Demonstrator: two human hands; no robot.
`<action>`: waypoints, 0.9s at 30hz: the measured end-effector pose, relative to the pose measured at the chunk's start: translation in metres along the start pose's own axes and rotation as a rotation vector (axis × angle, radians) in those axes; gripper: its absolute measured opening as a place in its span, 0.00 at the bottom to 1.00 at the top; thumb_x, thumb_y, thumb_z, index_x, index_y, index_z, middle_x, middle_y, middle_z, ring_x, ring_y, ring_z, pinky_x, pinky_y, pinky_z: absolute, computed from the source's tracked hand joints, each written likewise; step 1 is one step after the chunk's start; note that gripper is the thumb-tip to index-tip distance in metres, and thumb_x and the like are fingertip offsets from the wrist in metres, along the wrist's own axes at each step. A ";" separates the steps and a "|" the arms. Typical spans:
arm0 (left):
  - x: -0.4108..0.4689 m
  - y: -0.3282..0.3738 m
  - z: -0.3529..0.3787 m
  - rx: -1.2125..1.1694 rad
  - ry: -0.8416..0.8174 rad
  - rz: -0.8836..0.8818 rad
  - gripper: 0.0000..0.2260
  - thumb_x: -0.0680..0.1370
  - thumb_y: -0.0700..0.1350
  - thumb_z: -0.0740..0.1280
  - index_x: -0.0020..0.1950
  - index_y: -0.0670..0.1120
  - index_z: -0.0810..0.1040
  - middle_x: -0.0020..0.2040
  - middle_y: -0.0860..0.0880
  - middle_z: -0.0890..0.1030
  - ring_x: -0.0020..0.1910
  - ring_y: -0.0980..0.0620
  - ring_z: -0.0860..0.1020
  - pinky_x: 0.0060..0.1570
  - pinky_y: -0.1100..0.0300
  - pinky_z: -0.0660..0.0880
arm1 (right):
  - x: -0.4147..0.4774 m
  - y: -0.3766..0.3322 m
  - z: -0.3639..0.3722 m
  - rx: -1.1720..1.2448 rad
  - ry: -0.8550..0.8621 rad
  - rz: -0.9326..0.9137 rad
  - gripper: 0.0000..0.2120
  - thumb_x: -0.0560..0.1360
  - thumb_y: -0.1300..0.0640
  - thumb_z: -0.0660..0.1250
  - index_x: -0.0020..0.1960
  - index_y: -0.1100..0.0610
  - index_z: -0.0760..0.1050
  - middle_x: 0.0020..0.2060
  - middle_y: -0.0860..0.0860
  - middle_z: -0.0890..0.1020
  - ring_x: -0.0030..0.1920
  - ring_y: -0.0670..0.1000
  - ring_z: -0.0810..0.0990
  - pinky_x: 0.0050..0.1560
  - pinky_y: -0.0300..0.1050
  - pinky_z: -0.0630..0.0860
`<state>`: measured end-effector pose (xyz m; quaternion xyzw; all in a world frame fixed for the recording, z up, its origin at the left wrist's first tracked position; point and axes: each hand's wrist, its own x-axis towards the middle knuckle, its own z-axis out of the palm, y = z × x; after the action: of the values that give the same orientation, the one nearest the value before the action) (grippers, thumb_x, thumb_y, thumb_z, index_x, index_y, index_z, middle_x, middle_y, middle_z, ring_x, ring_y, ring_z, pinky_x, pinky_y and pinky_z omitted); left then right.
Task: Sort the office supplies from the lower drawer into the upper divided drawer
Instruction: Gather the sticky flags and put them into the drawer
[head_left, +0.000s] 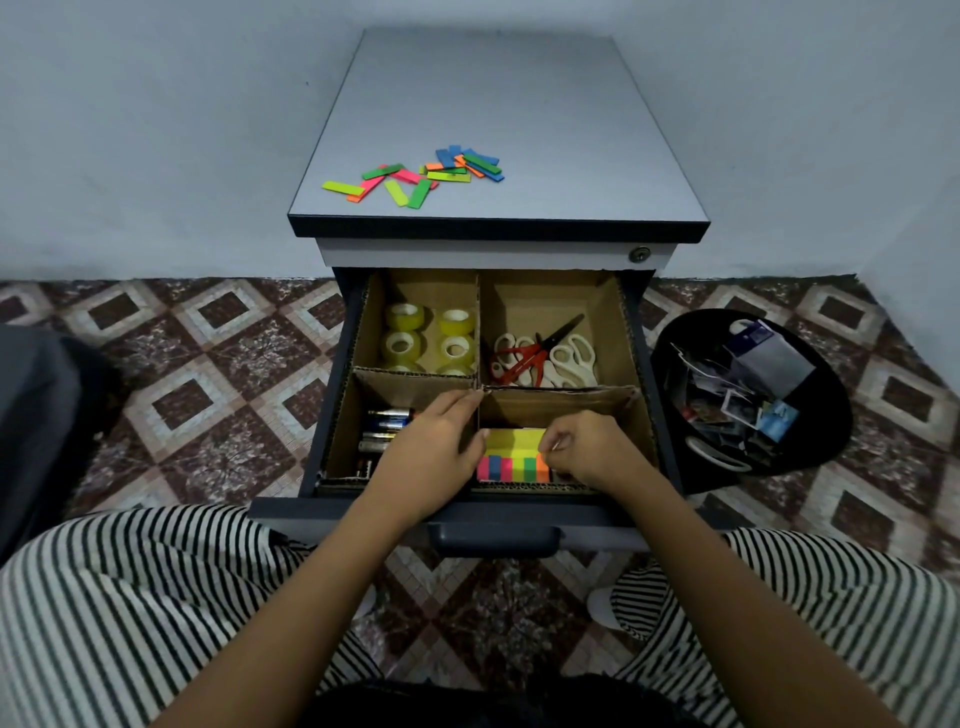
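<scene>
The upper drawer (644, 395) is pulled out, split by cardboard into four compartments. Tape rolls (430, 338) fill the back left, scissors (545, 353) the back right, batteries (384, 426) the front left. In the front right lies a yellow sticky-flag pad (514, 452) with coloured strips along its near edge. My left hand (436, 452) rests over the middle divider, fingers against the pad's left side. My right hand (582, 447) pinches the pad's right end. Loose coloured flags (415, 176) lie scattered on the cabinet top (519, 104).
A black bin (748, 400) with mixed small items stands on the patterned floor to the right of the cabinet. A dark object sits at the far left edge. My striped trouser legs flank the drawer front. The lower drawer is not visible.
</scene>
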<state>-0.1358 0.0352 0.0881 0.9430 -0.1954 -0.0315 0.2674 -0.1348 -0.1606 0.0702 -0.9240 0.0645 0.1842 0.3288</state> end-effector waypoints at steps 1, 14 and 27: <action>0.000 0.000 0.000 0.001 0.001 -0.001 0.22 0.80 0.47 0.61 0.73 0.45 0.65 0.71 0.49 0.67 0.69 0.53 0.67 0.66 0.63 0.63 | 0.000 0.001 0.000 0.006 -0.005 -0.002 0.11 0.71 0.63 0.69 0.34 0.50 0.77 0.32 0.48 0.79 0.37 0.47 0.79 0.35 0.34 0.72; 0.000 -0.001 0.001 -0.012 0.014 0.013 0.22 0.80 0.48 0.60 0.73 0.46 0.64 0.72 0.50 0.67 0.68 0.53 0.67 0.66 0.63 0.64 | 0.002 0.001 0.001 -0.002 0.020 -0.007 0.05 0.72 0.62 0.68 0.40 0.54 0.80 0.33 0.47 0.79 0.38 0.46 0.79 0.34 0.31 0.71; -0.005 -0.002 -0.002 -0.143 0.084 0.029 0.18 0.80 0.47 0.61 0.69 0.47 0.70 0.65 0.53 0.72 0.63 0.57 0.71 0.63 0.67 0.67 | -0.016 -0.015 -0.003 -0.011 0.259 -0.223 0.05 0.76 0.61 0.65 0.42 0.55 0.78 0.32 0.45 0.77 0.37 0.46 0.77 0.40 0.35 0.71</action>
<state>-0.1390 0.0395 0.0889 0.9191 -0.1950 -0.0017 0.3423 -0.1453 -0.1510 0.0868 -0.9432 0.0023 0.0263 0.3311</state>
